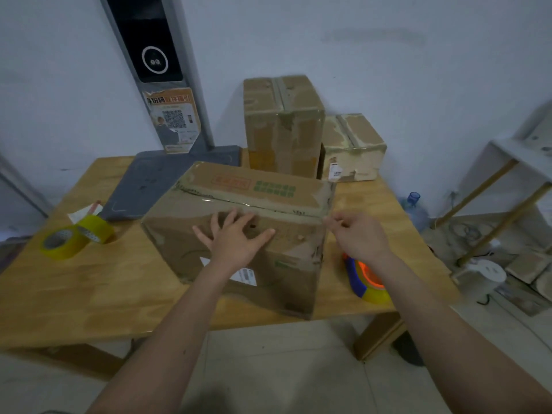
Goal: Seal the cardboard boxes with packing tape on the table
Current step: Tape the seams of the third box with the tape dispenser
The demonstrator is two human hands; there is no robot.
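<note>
Worn cardboard box [239, 231], mid-tabletop [89, 294]: left hand [236, 237] spread flat on top; right hand [355, 234] loosely curled at its corner, seemingly empty. Probably light, creased, tape-slick; best steadied by its edges.

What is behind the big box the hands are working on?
Behind the big box stand a tall taped box and, to its right, a smaller box, both against the wall. Their lower fronts and the table between are hidden by the big box.

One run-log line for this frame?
left hand flat on front box | right hand at its right edge | tape dispenser on table
</note>
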